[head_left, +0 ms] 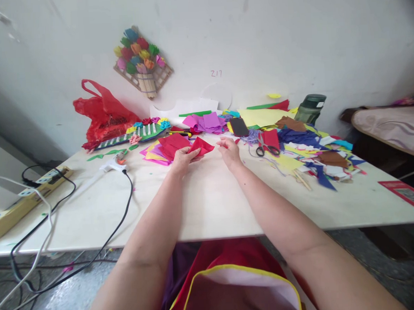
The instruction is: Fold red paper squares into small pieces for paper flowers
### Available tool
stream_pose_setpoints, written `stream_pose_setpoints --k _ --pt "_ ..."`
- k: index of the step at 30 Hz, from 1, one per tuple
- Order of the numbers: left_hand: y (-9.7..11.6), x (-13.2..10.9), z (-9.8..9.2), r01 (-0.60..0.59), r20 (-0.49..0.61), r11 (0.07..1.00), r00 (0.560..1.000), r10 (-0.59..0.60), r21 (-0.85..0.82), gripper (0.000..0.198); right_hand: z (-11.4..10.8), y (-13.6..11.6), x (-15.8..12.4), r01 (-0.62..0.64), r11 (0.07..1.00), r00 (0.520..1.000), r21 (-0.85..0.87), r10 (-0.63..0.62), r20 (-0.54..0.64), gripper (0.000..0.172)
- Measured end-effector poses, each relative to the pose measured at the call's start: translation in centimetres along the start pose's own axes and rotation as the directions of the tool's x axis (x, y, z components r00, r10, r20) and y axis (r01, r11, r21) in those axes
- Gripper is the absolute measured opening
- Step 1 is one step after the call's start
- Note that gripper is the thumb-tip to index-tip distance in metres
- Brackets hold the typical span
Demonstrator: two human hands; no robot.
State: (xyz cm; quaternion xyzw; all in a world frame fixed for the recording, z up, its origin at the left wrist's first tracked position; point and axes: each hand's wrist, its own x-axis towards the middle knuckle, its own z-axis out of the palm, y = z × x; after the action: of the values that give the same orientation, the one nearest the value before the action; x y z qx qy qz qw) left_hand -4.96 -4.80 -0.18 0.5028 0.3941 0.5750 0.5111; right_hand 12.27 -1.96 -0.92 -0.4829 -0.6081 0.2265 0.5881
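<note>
At table centre: red sheet [203, 146], folded, between the two hands, one corner directed at the right hand.
Left hand [187, 158]: thumb above, fingers below, pinching the sheet.
Right hand [228, 150]: just beside that corner; fingers curled, thumb near the fingertips; from where I stand, cannot tell whether they grip anything.
Stack [170, 145]: red, yellow and pink layers, on the table [217, 210], next to the left hand.
Scissors [264, 146]: right of the right hand, handles toward the near edge.
Phone [239, 127]: beyond the right hand.
Scraps [298, 140]: mixed colours, heaped right of the scissors.
Glue gun [113, 165]: left of the stack, cord trailing over the near edge.
</note>
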Motion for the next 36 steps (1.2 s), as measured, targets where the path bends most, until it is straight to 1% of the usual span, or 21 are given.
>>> stream_pose_setpoints --k 1,2,4,5,7,8,10,12,15,19,25,30,36 --pt "0.0 0.0 0.0 -0.008 -0.006 1.0 1.0 0.008 0.0 0.038 -0.1 0.0 0.1 -0.079 0.996 0.997 0.034 0.079 0.001 0.02" --pt "-0.1 0.1 -0.1 -0.014 -0.01 1.0 1.0 0.014 -0.001 0.038 -0.1 -0.1 0.1 -0.158 0.985 0.987 0.068 0.156 0.029 0.02" --pt "-0.2 0.2 -0.2 -0.018 -0.013 1.0 1.0 0.018 -0.001 0.039 -0.2 -0.5 -0.1 -0.296 0.947 0.949 0.125 0.277 0.15 0.018" --pt "-0.3 0.3 -0.2 -0.019 -0.013 1.0 1.0 0.019 -0.001 0.039 -0.3 -0.8 -0.2 -0.348 0.927 0.922 0.138 0.312 0.229 0.017" --pt "-0.4 0.4 -0.3 -0.02 -0.008 1.0 1.0 0.02 0.002 0.039 -0.4 -1.3 -0.6 -0.414 0.896 0.862 0.158 0.33 0.384 0.014" --pt "-0.4 0.4 -0.3 -0.022 -0.005 1.0 1.0 0.022 0.004 0.039 -0.4 -1.4 -0.7 -0.436 0.883 0.835 0.175 0.325 0.444 0.013" --pt "-0.5 0.4 -0.4 -0.028 0.007 1.0 1.0 0.028 0.007 0.039 -0.3 -1.5 -1.0 -0.468 0.859 0.796 0.207 0.308 0.521 0.015" --pt "-0.5 0.3 -0.4 -0.031 0.018 0.999 0.999 0.03 0.012 0.038 -0.2 -1.4 -1.1 -0.484 0.843 0.778 0.234 0.293 0.555 0.019" --pt "-0.4 0.3 -0.3 -0.022 0.027 0.999 0.999 0.021 0.029 0.038 0.0 -1.0 -1.2 -0.485 0.836 0.776 0.257 0.275 0.568 0.026" --pt "-0.3 0.1 -0.2 -0.003 0.048 0.999 0.999 0.001 0.046 0.038 0.4 -0.8 -1.2 -0.485 0.838 0.793 0.251 0.3 0.53 0.032" --pt "-0.2 0.0 -0.1 0.006 0.081 0.998 0.997 -0.011 0.061 0.039 0.5 -1.0 -1.2 -0.523 0.811 0.792 0.264 0.347 0.503 0.03" --pt "-0.2 -0.1 0.0 0.008 0.079 0.998 0.997 -0.014 0.07 0.042 0.6 -1.1 -1.3 -0.511 0.82 0.815 0.257 0.366 0.45 0.025" --pt "0.0 -0.2 0.1 0.023 0.084 0.998 0.996 -0.028 0.066 0.044 0.5 -1.2 -1.3 -0.511 0.819 0.82 0.26 0.376 0.431 0.022"
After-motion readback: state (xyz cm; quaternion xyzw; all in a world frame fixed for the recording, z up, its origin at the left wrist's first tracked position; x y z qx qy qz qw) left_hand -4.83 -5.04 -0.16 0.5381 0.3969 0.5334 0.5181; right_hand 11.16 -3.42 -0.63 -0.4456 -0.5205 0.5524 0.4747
